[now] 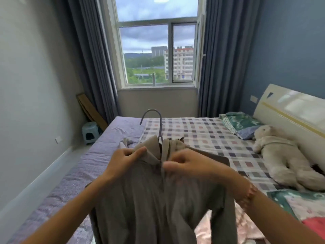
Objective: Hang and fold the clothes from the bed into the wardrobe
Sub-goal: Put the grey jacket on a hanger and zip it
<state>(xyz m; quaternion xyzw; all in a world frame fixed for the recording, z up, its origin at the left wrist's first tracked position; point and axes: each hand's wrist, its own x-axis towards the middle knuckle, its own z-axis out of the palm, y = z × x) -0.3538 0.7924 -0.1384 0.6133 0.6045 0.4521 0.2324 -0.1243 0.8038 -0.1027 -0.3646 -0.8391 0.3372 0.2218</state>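
Filling the lower view, the bed [202, 132] carries a checked sheet, with a lilac cover along its left edge. Over the bed's near edge a grey collared shirt [149, 205] is held up, its body dropping out of view below. A pale plush toy [281, 155] lies along the right edge by the headboard, with a green pillow [241, 124] beyond it in the far right corner. The left hand [123, 161] pinches the collar's left flap between thumb and curled fingers. The right hand [186, 164], fingers curled together, pinches the front opening just below the collar. A grey hanger [160, 124] shows its hook above the collar.
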